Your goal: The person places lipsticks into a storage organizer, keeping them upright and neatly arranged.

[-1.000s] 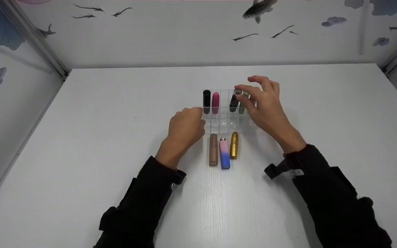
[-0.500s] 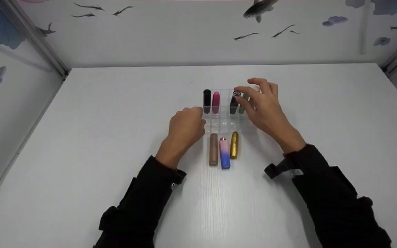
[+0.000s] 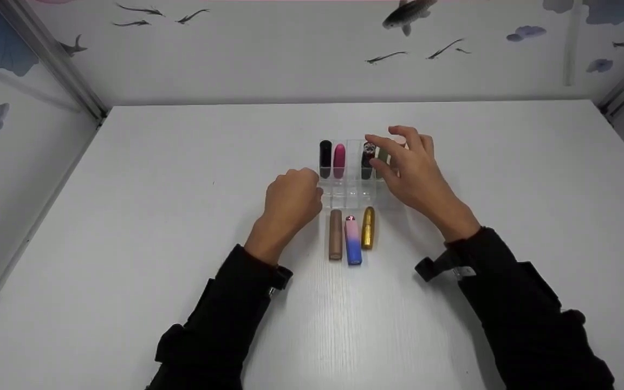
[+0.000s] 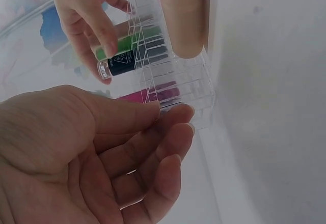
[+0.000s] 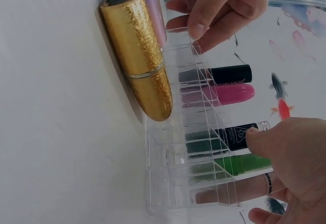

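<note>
A clear plastic lipstick organizer (image 3: 352, 201) stands on the white table, its back row holding several upright tubes. My left hand (image 3: 294, 197) grips its left corner between thumb and fingers. Around the top of a black lipstick tube with a clear end (image 5: 239, 136), my right hand (image 3: 412, 170) has its thumb and index finger spread apart, the thumb touching or very near the tube. Beside that tube stand a green tube (image 5: 242, 164) and a beige tube (image 5: 239, 189), partly behind the right hand. A black tube (image 3: 325, 158) and a pink tube (image 3: 339, 161) fill slots at the left.
Three tubes lie in front of the organizer: a brown one (image 3: 335, 234), a pink-and-blue one (image 3: 353, 241) and a gold one (image 3: 368, 228). Printed panels (image 3: 290, 59) border the table (image 3: 155, 216) at the back and sides.
The black clear-ended tube has gone from slightly tilted to more upright in its slot. My right thumb and index finger have spread wider around it. The left hand has stayed put.
</note>
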Tool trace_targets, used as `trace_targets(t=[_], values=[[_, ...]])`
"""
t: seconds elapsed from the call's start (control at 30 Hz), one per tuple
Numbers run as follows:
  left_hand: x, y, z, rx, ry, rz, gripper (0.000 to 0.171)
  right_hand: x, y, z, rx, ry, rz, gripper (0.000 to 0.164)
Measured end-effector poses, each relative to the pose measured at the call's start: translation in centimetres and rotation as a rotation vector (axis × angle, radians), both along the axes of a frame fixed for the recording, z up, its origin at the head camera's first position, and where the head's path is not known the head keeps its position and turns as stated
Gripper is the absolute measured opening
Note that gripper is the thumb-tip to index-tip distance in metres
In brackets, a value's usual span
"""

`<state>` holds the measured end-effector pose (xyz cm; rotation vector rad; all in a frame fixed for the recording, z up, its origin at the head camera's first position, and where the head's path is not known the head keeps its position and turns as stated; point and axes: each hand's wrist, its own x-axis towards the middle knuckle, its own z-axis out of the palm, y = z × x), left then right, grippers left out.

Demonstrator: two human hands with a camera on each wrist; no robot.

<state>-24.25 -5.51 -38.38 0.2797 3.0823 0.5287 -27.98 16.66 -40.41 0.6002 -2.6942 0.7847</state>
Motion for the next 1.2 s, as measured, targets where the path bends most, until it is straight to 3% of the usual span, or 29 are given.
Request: trace_targets(t=[0.57, 0.77, 0.9, 1.0, 1.2], values=[[0.2, -0.1, 0.1, -0.019, -0.044, 0.032, 0.024, 1.1, 0.6, 2.1, -0.022, 0.023, -0.026, 0.056], [0.1, -0.1, 0.2, -0.011, -0.064, 0.034, 0.024, 1.7, 1.1, 3.6, -0.015, -0.017, -0.122, 0.062], [0.1, -0.2, 0.2, -0.007, -0.060, 0.030, 0.023, 2.0, 2.2, 4.7, -0.024, -0.098, -0.205, 0.068], [0.1, -0.2, 0.2, -0.005, -0.054, 0.028, 0.023, 2.2, 3.0, 5.5, -0.010, -0.228, -0.243, 0.068], [0.1, -0.3, 0.1, -0.009, -0.054, 0.031, 0.023, 1.9, 3.3, 5.7, 0.129, -0.453, -0.198, 0.058]])
